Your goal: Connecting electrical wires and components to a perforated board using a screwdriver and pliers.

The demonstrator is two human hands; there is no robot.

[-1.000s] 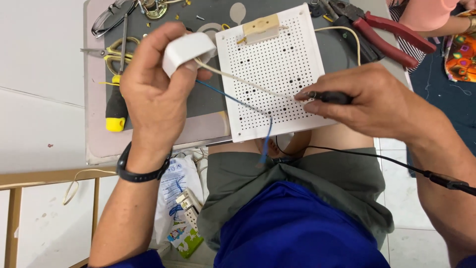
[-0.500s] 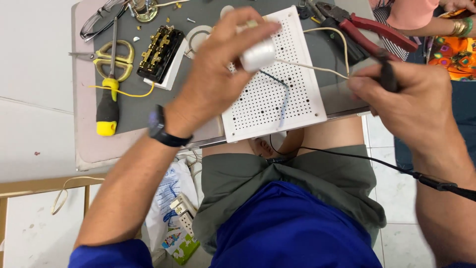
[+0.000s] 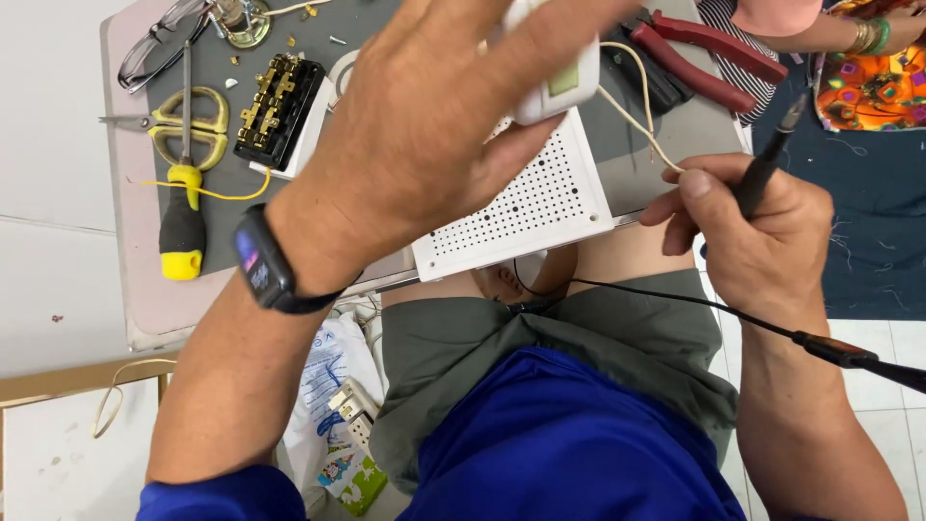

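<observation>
Left hand (image 3: 415,145) fingers clamp the white module (image 3: 555,82) above the perforated board (image 3: 526,207); right hand (image 3: 748,241) fingers pinch the soldering iron (image 3: 767,159), whose tip could scorch the cream wire (image 3: 637,121).

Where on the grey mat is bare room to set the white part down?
Bare mat lies between the yellow-handled screwdriver and the left hand, below the black terminal block. The top edge is crowded: glasses, scissors, red pliers.

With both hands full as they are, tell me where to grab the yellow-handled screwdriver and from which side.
Take the screwdriver by its thick black-and-yellow handle, coming from above with fingers across its width. It lies flat on the grey mat, handle toward the near edge. The thin shaft runs up under the scissors, so avoid that end.
</observation>
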